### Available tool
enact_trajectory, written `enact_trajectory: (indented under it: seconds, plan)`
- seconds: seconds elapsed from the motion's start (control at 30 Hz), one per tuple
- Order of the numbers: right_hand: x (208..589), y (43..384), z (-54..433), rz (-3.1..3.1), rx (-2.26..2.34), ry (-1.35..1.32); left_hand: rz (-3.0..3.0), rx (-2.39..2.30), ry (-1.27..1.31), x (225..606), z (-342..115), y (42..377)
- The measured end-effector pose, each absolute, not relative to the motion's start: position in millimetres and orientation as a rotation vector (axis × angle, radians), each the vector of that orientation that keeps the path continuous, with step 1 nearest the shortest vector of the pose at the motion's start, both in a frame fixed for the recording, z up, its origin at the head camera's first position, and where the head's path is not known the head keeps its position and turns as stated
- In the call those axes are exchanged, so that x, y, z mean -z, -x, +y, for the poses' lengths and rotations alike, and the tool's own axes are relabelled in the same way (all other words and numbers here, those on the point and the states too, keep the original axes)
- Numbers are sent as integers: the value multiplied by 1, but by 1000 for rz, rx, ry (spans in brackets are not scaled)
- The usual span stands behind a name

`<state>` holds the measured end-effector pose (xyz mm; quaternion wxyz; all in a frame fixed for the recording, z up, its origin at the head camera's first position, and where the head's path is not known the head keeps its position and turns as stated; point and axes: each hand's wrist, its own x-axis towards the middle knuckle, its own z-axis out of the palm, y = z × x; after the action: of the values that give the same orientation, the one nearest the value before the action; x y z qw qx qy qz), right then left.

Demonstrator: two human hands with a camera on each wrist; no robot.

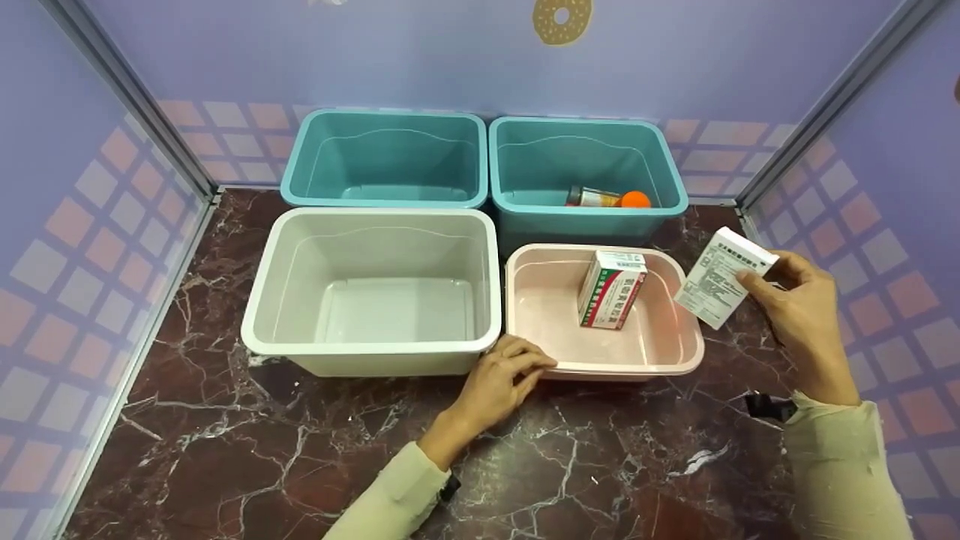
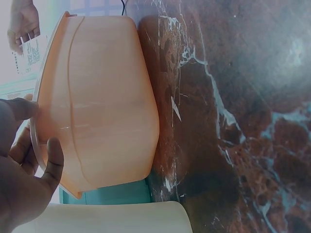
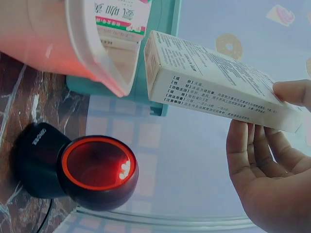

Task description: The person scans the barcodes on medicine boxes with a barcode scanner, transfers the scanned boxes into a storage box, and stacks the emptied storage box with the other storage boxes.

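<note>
My right hand [image 1: 806, 315] pinches a white medicine box [image 1: 724, 277] between thumb and fingers, beside the right end of the pink bin [image 1: 547, 337]. Small dark print covers the box faces seen in the right wrist view. At the bin's front left corner, my left hand [image 1: 499, 382] holds the rim, with fingers and thumb on either side of it in the left wrist view. Inside the pink bin stands another medicine box [image 1: 615, 292], white with red and green bands. A black barcode scanner [image 3: 97, 167] with a glowing red ring shows below the held box in the right wrist view.
Left of the pink bin is a white bin [image 1: 371, 349]. Behind stand two teal bins, the left one [image 1: 382, 201] and the right one [image 1: 585, 217], which holds a bottle [image 1: 600, 197] with an orange cap. Purple walls [image 1: 420, 60] enclose the marbled table [image 1: 300, 465].
</note>
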<state>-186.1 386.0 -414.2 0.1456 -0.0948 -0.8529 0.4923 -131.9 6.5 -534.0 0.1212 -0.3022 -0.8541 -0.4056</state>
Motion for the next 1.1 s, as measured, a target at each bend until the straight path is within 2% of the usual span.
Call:
enact_trajectory:
  seconds: [0.67, 1.1]
  plan:
    - [422, 182, 407, -2370, -1420, 461, -2517, 1171, 882, 532, 6, 131]
    - [453, 186, 420, -2465, -1266, 514, -2500, 1174, 890, 534, 6, 132]
